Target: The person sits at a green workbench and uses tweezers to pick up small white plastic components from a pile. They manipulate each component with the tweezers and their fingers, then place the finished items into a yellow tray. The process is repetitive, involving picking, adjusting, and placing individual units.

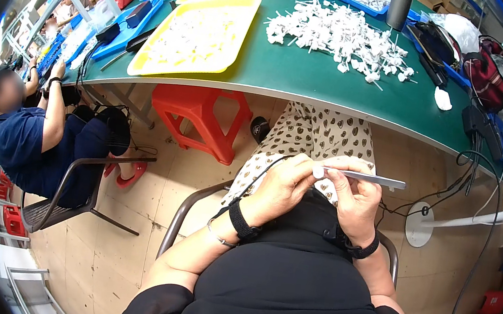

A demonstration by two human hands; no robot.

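Holding silvery tool (376,179): right hand (358,201)

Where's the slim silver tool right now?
In the head view, the silver tool is right of centre, held in the right hand nearer than the green table, its left end beside a small white piece and the left hand.

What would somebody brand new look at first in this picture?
Probably the big heap of white parts on the green table, right of the yellow tray. The bright red stool under the table's near edge might come next. Then the left hand and right hand, meeting at a small white part over the lap, with a slim silver tool in the right.
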